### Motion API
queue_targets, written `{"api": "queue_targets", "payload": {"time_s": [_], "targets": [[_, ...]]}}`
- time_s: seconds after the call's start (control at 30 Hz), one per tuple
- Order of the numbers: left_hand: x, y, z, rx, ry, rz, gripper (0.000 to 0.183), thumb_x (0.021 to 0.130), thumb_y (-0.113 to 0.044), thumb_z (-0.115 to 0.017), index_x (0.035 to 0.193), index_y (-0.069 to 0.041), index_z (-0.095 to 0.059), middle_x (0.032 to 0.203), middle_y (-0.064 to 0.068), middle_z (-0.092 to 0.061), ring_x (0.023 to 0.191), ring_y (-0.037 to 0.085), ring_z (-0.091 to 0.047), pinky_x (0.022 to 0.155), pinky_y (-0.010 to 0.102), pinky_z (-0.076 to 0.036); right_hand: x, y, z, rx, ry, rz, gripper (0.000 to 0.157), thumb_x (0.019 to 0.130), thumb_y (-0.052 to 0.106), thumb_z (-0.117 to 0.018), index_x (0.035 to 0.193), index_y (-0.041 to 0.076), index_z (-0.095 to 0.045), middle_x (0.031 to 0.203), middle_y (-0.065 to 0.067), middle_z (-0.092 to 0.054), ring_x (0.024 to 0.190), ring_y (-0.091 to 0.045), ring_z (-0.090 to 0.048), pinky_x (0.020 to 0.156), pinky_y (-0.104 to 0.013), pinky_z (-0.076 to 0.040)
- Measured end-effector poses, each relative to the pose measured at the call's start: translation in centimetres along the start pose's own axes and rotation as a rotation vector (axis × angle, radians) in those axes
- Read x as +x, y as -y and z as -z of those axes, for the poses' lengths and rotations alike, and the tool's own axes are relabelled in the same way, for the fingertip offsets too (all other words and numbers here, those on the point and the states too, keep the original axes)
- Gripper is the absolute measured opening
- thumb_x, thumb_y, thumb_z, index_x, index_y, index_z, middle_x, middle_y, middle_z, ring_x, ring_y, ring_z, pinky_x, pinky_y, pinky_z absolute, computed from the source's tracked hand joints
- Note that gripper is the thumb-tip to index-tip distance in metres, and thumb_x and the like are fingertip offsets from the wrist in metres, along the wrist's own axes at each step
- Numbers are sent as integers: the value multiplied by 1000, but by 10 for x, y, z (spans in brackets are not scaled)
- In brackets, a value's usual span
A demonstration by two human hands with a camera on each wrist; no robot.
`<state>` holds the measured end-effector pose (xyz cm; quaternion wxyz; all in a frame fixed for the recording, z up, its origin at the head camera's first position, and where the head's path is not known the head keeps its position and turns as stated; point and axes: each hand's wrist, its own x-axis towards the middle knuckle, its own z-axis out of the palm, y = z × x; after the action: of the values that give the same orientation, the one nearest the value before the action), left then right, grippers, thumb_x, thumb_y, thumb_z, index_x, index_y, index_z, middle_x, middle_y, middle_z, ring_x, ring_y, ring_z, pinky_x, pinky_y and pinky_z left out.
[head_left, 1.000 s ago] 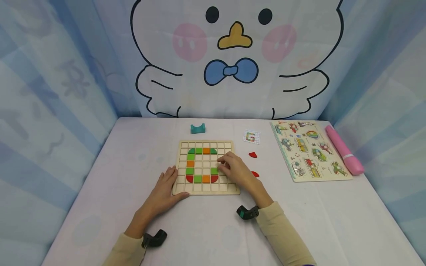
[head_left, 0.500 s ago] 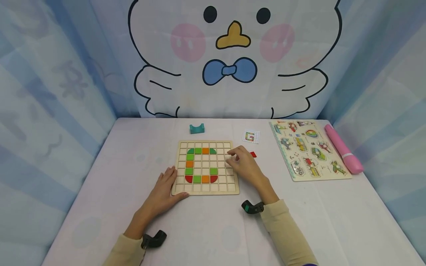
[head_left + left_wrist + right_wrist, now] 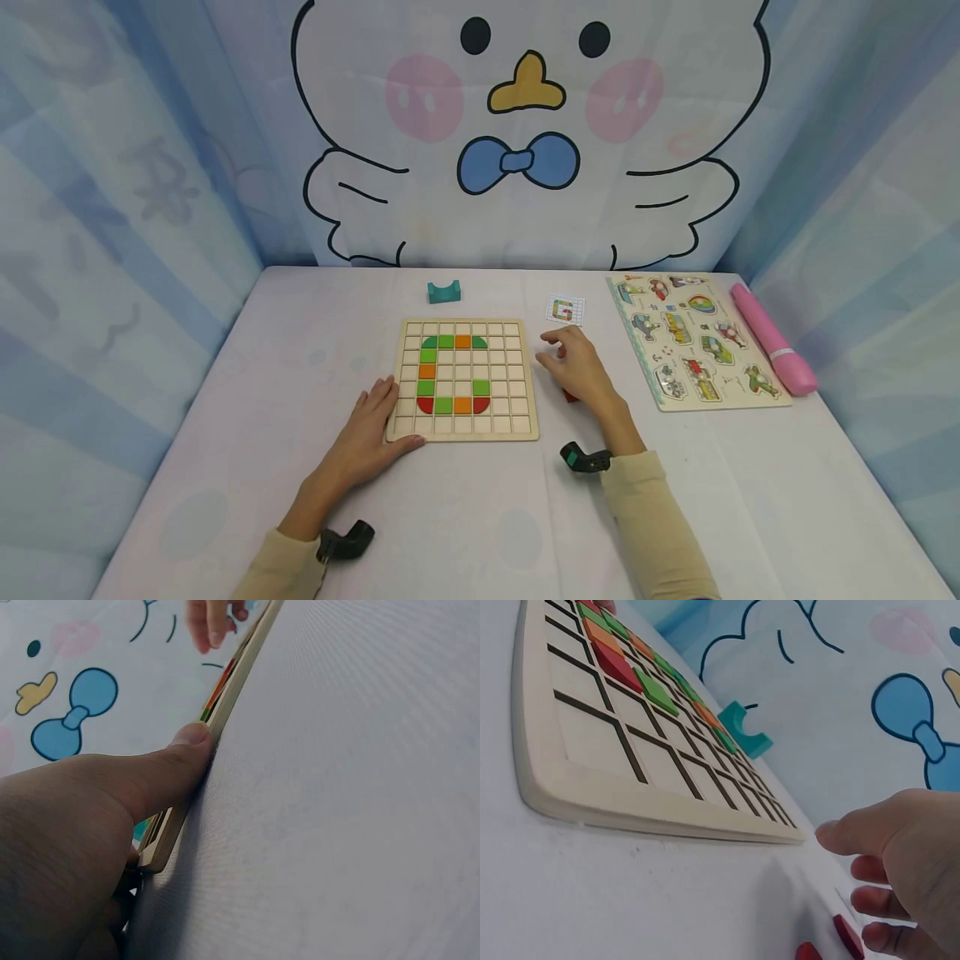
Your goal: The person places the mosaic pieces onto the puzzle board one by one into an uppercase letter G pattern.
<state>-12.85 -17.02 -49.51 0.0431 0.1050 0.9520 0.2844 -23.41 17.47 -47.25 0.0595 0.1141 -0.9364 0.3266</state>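
A wooden grid board (image 3: 514, 424) lies on the table, with green, orange and red tiles (image 3: 463, 405) set in a C-like outline. My left hand (image 3: 367, 435) rests at its lower left corner, fingers extended along the left side and thumb on the front edge. To the right of the board hovers my right hand (image 3: 583, 372), thumb and fingers apart with nothing between them. Below that hand, a red piece (image 3: 571, 397) partly shows in the head view. The right wrist view has two red pieces, one a thin curved-edged piece (image 3: 848, 937) near the fingers.
Behind the board stands a teal arch block (image 3: 444, 292). A small pattern card (image 3: 565, 310) lies beyond my right hand. Farther right are a picture puzzle board (image 3: 693, 398) and a pink stick (image 3: 772, 340). A printed curtain (image 3: 517, 225) rises behind the table.
My right hand has moved right, from over the board's tiles to over the red pieces beside it. The left hand stays at the board's corner.
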Motion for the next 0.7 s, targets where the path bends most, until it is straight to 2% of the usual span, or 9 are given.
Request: {"api": "queue_targets", "payload": {"time_s": [0.13, 0.3, 0.5, 0.7], "targets": [[0, 0, 0, -3, -1, 1, 100, 87, -52, -73, 156, 4, -27, 166, 21, -23, 155, 39, -17, 126, 57, -15, 1, -8, 4, 3, 4, -54, 35, 94, 18, -70, 125, 3, -66, 123, -16, -60, 96, -26, -57, 83, -37, -51], [0, 0, 0, -8, -5, -3, 99, 87, -51, -73, 156, 5, -27, 165, 21, -24, 155, 39, -18, 126, 57, -15, 2, -15, 7, -17, 13, -111, 34, 95, 16, -67, 126, 3, -66, 123, -17, -57, 91, -24, -53, 77, -33, -45], [-1, 0, 1, -6, -4, -11, 99, 88, -51, -72, 155, 6, -26, 165, 22, -23, 155, 39, -18, 126, 57, -14, 1, -21, 7, -37, 18, -121, 31, 97, 12, -64, 126, 1, -66, 124, -19, -55, 90, -24, -53, 77, -33, -45], [-1, 0, 1, -2, -2, -11, 99, 88, -52, -71, 156, 5, -26, 165, 21, -23, 155, 39, -17, 127, 57, -15, 0, -24, 8, -55, 37, -121, 31, 98, 7, -62, 127, -1, -66, 127, -22, -55, 100, -30, -56, 85, -40, -50]]}}
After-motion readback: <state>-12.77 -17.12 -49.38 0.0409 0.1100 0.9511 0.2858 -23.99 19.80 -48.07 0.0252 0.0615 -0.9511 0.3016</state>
